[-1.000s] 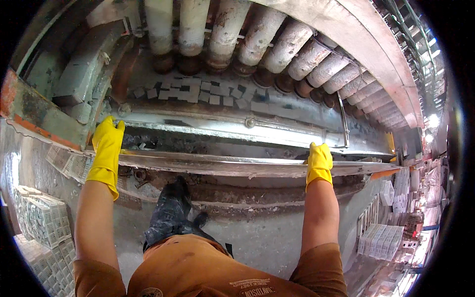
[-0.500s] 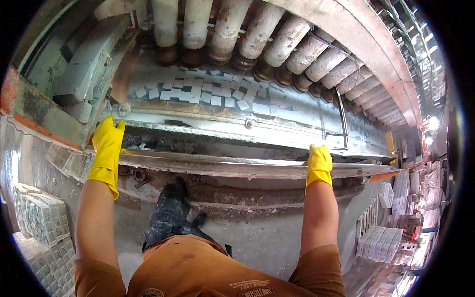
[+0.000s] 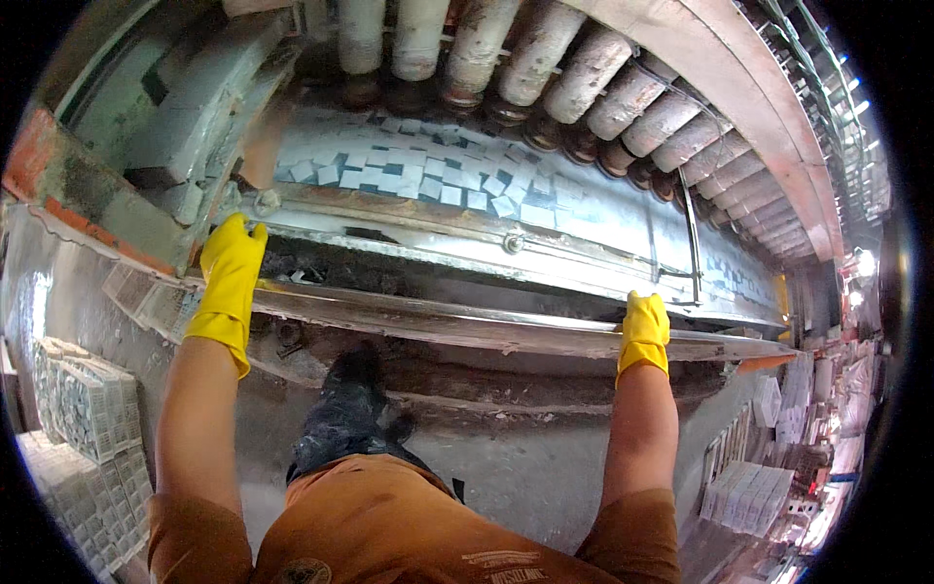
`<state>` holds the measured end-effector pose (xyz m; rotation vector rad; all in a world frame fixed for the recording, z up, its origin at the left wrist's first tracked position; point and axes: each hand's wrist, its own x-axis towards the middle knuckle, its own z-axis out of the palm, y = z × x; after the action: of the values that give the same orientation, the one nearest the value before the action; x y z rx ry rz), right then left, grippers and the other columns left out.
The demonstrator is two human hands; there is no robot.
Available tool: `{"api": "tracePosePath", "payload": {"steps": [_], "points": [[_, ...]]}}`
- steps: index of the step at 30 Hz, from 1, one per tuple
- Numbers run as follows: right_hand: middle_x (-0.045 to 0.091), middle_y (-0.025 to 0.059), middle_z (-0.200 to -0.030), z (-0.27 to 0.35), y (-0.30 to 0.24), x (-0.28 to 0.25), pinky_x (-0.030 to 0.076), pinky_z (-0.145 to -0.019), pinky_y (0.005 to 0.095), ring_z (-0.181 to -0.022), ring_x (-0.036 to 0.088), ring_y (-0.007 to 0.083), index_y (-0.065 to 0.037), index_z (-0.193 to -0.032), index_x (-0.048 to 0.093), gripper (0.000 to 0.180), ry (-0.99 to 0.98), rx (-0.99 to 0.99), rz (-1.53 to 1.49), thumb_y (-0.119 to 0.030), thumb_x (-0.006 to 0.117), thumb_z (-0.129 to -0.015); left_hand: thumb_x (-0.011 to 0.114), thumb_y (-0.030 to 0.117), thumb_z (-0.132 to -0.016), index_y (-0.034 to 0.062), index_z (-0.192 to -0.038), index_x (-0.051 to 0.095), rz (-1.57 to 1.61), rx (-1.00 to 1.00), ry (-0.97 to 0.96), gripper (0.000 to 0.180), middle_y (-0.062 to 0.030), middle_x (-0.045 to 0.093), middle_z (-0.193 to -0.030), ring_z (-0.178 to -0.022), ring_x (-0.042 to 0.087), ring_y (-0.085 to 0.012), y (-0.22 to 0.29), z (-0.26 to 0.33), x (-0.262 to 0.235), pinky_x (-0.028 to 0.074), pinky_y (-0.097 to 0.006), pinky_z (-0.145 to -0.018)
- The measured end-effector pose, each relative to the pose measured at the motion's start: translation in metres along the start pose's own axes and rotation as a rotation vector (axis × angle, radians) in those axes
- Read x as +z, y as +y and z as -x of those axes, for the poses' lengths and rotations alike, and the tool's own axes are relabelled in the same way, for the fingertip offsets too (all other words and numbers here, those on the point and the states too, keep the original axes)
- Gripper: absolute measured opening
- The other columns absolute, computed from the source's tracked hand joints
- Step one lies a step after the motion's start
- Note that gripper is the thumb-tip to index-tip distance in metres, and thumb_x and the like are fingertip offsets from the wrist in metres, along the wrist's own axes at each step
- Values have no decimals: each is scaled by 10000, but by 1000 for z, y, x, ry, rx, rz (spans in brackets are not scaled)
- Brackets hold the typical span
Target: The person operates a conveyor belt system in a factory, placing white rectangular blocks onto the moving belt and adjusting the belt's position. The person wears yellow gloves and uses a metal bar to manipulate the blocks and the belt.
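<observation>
Both my hands wear yellow rubber gloves and reach forward over the front of a large machine. My left hand [image 3: 231,261] is closed at the left end of a long pale metal bar [image 3: 428,257], fingers curled at its edge. Farther right, my right hand [image 3: 646,326] is closed at the front edge of the same bar; its fingertips are partly hidden. Beneath both wrists runs a front metal ledge [image 3: 457,316], with a dark gap behind it. Beyond the bar, many small pale square tiles [image 3: 433,185] lie scattered on a wet-looking bed [image 3: 603,209].
A row of thick, dirty cylinders [image 3: 477,49] hangs over the bed, under a curved beam [image 3: 759,107]. A thin metal bracket [image 3: 692,243] stands by the bar. Stacked pale crates [image 3: 88,404] are at the left, wrapped stacks [image 3: 747,496] at the right. My leg [image 3: 350,409] is below the ledge.
The view has shifted slightly, so the machine and both hands sit a little farther right in the picture. Both hands keep their places along the bar.
</observation>
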<state>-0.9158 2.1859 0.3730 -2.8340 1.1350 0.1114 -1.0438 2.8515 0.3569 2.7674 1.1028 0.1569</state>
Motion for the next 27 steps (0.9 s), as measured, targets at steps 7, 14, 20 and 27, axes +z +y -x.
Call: {"api": "tracePosePath", "payload": {"steps": [7,14,20,27], "points": [[691,176,-1298,0,10,2,507,-938,548,-1203,654,404,-110,-1303,668,583,-42,-39,-51,-549,584,-929,658,500,-911,135,-1321,649,8,-24,-42,549,-182,699,-1258,-1158,667,-377,0,4,-3,530,-486,-959],[702,179,-1275,-1,-3,-8,512,-941,532,-1192,663,392,-107,-1293,669,586,-91,-13,-73,-560,587,-931,651,522,-903,142,-1300,662,-5,12,16,549,-188,704,-1235,-1145,670,-375,5,1,-8,534,-488,-943],[684,171,-1313,-7,-23,-12,501,-976,526,-1207,654,393,-120,-1301,672,595,14,-82,-1,-578,595,-929,651,525,-905,160,-1309,656,-11,-8,-19,545,-173,703,-1249,-1162,663,-374,14,-24,-8,524,-488,-961],[685,162,-1316,-32,-55,-17,491,-950,562,-1198,663,380,-120,-1282,686,545,-35,-30,42,-518,551,-935,671,495,-910,151,-1303,653,5,-19,-41,522,-158,707,-1255,-1171,666,-360,29,-48,-6,528,-473,-954]]}}
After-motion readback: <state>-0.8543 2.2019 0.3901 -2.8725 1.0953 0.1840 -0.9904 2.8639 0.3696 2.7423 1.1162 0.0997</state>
